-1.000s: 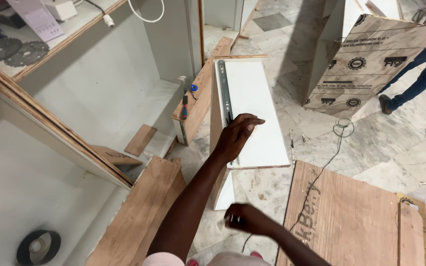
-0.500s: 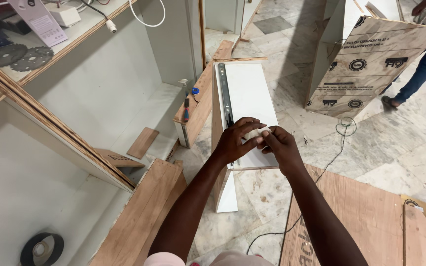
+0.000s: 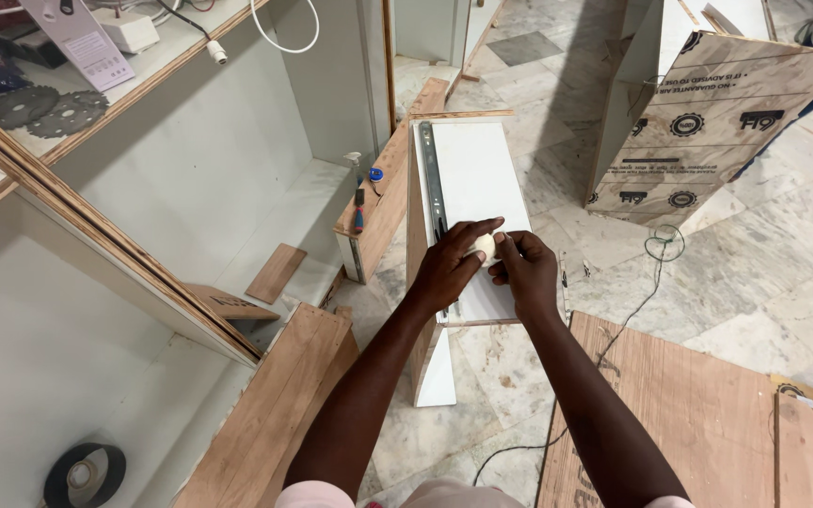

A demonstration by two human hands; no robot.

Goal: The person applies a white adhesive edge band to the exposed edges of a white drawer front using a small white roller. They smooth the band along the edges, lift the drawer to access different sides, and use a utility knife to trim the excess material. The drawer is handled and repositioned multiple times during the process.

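A white drawer box (image 3: pixel 482 179) stands on its end on the marble floor, with a metal slide rail (image 3: pixel 433 174) along its left side. My left hand (image 3: pixel 449 263) and my right hand (image 3: pixel 524 268) meet over the box's near end. Together they grip a small cream-coloured rounded object (image 3: pixel 485 246), mostly hidden by the fingers.
A white cabinet carcass (image 3: pixel 190 179) lies open at left, with a screwdriver (image 3: pixel 358 212) on a board beside it. Saw blades (image 3: pixel 44 108) rest on the top shelf. Plywood sheets (image 3: pixel 708 414) lie at right, a plywood box (image 3: pixel 708 113) stands behind, and a tape roll (image 3: pixel 85 475) sits low left.
My right hand rose from low near my body to join the left hand on the box. Both now close around the small cream object.
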